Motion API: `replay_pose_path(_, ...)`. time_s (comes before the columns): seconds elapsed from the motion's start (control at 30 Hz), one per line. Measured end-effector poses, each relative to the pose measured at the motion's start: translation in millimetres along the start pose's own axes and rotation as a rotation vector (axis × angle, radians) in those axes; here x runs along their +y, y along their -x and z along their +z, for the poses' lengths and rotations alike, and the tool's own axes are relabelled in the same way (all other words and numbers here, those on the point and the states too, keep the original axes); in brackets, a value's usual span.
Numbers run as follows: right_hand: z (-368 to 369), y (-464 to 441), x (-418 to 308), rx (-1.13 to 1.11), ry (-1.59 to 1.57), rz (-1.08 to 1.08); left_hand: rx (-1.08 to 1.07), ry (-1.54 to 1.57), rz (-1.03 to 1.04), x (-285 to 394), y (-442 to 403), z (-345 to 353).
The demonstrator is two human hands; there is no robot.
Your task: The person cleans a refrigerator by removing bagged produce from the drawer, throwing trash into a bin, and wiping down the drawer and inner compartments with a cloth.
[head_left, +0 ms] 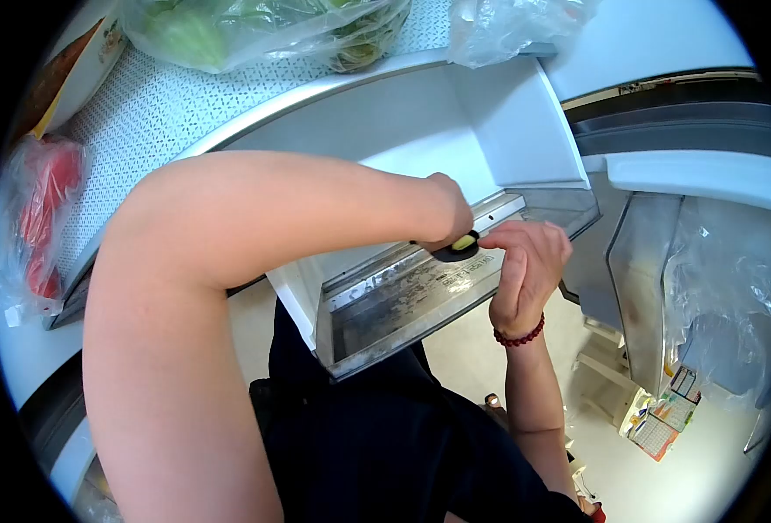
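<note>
A white refrigerator drawer is pulled out, tilted, with a clear front panel marked by dark grime. My left arm crosses over the drawer, and my left hand is closed around a black tool with a yellow-green part; its exact kind is mostly hidden. The tool is at the panel's inner face. My right hand, wearing a dark red bead bracelet, is closed over the front panel's edge. Its fingertips are beside the tool.
Bagged green vegetables lie on a patterned shelf liner above the drawer. At left are a red bagged item and a bowl. The open door at right has a bin with plastic bags. A small stand is on the floor.
</note>
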State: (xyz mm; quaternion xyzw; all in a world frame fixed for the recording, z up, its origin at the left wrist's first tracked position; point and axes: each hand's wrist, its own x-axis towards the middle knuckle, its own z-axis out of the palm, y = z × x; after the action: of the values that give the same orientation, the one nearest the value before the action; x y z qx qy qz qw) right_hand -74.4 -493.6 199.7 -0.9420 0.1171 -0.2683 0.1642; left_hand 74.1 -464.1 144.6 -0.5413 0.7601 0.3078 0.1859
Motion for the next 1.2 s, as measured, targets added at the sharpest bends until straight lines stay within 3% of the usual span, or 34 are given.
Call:
replay_pose_path(0.1, 0, 0, -1, -0.006, -0.003, 0.013, 0.099, 0.184, -0.068, -2, 4, -8)
replay_pose_path(0.23, 1, 2, 3, 0.011, -0.002, -0.01, 0.064, 0.349, -0.013, 11, 21, -15)
replay_pose_path(0.27, 1, 2, 3, 0.011, 0.0, -0.016, 0.081, 0.255, -0.021, 16, 22, -8)
replay_pose_path(0.5, -3, 4, 5, 0.047, -0.016, -0.038, -0.263, 0.117, -0.063, 21, 60, 7)
replay_pose_path(0.57, -6, 6, 6, 0.025, -0.01, -0.017, -0.377, 0.157, 0.067, 17, 73, 3)
replay_pose_path(0.63, -8, 6, 7, 0.072, -0.084, -0.035, -0.189, 0.233, -0.086, 19, 94, -13)
replay_pose_path(0.77, -39, 22, -12, 0.251, -0.285, -0.065, 0.42, 0.526, 0.025, 23, 148, -45)
replay_pose_path(0.87, -57, 76, -19, 0.207, -0.39, -0.066, 0.608, 0.735, -0.025, 74, 187, -65)
replay_pose_path(0.9, -56, 92, -23, 0.187, -0.545, 0.048, 0.664, 0.869, -0.082, 94, 197, -64)
replay_pose_path(0.93, -54, 108, -26, 0.164, -0.705, 0.155, 0.743, 0.871, 0.043, 103, 200, -54)
replay_pose_path(0.97, -52, 121, -29, 0.139, -0.87, 0.259, 0.821, 0.966, 0.01, 116, 201, -41)
replay_pose_path(1.03, -56, 145, -34, 0.075, -1.359, 0.421, 0.671, 1.035, 0.064, 157, 193, -44)
replay_pose_path(1.1, -62, 168, -39, 0.056, -1.885, 0.503, 0.669, 0.843, 0.181, 183, 152, -29)
replay_pose_path(1.13, -51, 187, -34, 0.072, -2.039, 0.495, 0.655, 0.804, 0.173, 198, 127, -17)
replay_pose_path(1.2, -54, 216, -27, 0.196, -2.004, 0.696, 0.661, 0.749, 0.217, 222, 77, 5)
